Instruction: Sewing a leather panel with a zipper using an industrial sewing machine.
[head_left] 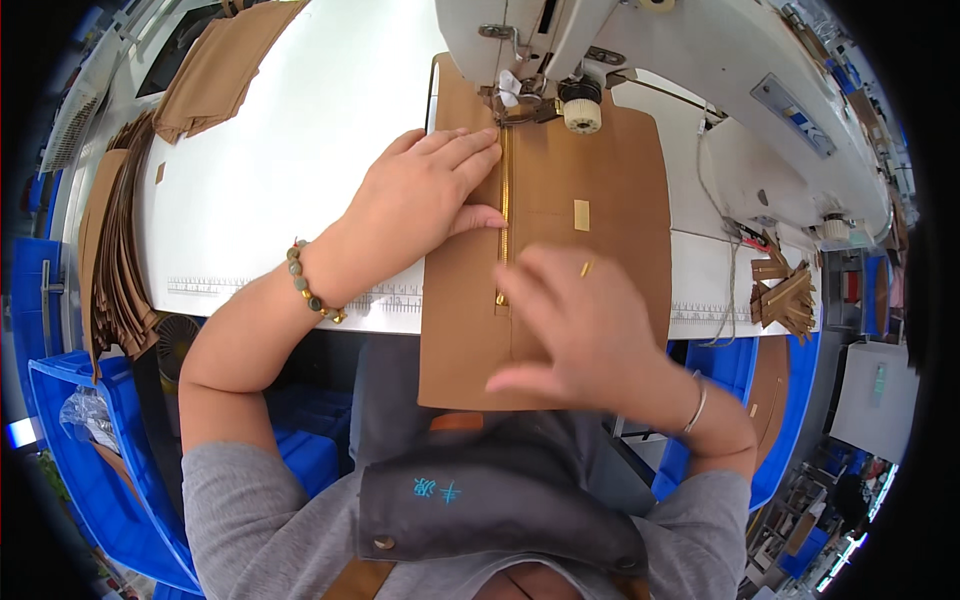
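- left hand (425, 200) sits flat in the upper middle of the frame, fingers stretched out and close together, pressing down on the brown panel (615, 190) right beside the gold zipper (504, 215); it's not gripping anything, just palm-down; a beaded bracelet (312, 285) is on that wrist
- right hand (580, 330) is in the centre, a bit lower, and it's motion-blurred, so the fingers look loosely spread and lying on the panel, but honestly can't tell if it's pinching the fabric or only resting; it covers the lower end of the zipper and a good chunk of the panel; a thin bangle (698, 405) shows on the wrist
- the panel lies on the white table (300, 160), top edge tucked under the sewing machine (680, 60) at the top of the frame, bottom edge hanging off the near table edge toward the lap; the needle area is crowded by metal parts, so the exact stitch point is hard to make out
- small pale rectangle (581, 214) sits on the panel right of the zipper; can't tell what it is
- stack of brown cut pieces (215, 70) upper left, partly cut off by the frame rim; more pieces (115, 250) hang over the left table edge
- pile of short brown strips (785, 295) at right, blurry; blue bins (90, 440) lower left, bent by the lens
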